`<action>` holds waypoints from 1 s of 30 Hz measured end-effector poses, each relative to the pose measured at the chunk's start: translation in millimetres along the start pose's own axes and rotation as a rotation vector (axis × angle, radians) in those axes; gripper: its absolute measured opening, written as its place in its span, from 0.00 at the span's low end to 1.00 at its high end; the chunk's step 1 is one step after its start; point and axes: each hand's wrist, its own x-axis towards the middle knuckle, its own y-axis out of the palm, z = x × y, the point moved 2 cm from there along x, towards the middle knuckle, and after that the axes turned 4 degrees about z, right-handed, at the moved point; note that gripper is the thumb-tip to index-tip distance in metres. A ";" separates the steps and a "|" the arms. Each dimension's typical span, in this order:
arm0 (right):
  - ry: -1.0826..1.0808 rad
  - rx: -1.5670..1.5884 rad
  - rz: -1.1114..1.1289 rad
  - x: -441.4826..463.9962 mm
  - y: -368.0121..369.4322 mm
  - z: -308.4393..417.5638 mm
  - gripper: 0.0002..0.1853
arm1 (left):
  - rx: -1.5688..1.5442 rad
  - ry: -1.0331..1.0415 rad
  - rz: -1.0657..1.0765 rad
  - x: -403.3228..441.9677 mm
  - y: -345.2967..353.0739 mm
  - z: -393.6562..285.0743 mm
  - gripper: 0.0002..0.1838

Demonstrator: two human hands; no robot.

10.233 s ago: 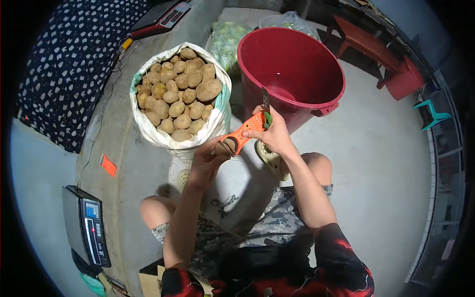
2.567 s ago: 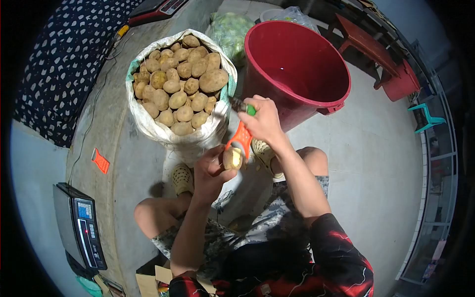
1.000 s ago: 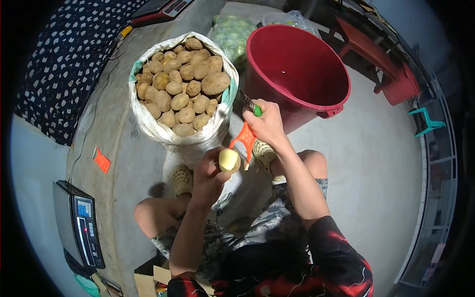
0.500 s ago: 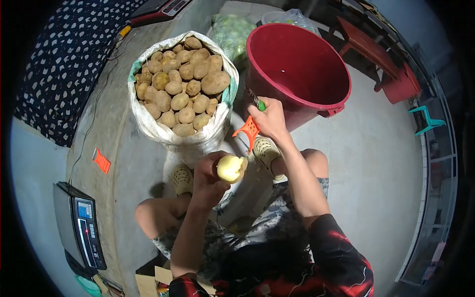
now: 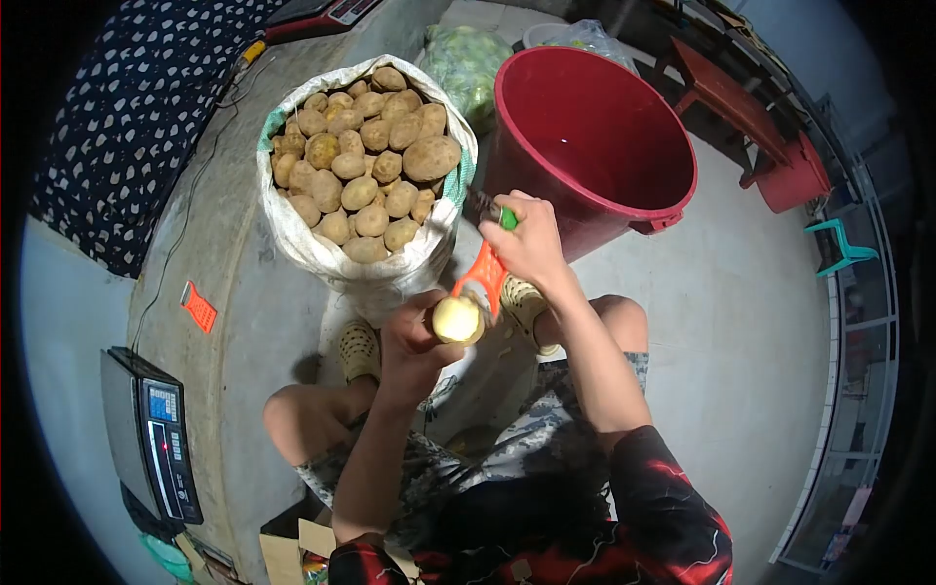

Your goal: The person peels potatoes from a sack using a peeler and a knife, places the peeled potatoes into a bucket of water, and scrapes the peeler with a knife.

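- Gripping part-peeled potato: left hand, frame centre.
- Right hand clamped on orange peeler, up-right of potato.
- Peeler axis slants down-left, head at potato; contact unclear.

A potato sits in the person's left hand, a peeler in the right hand, just beside the potato. Before the left hand and somewhat leftward stands a sack with potatoes in it; before the right hand and rightward, a tub. Left of both hands, another peeler lies on a ledge, a scale behind it.
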 end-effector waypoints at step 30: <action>-0.021 0.026 -0.050 0.0 -11.7 35.4 0.11 | -0.018 0.005 -0.081 -1.6 -3.9 -0.3 0.37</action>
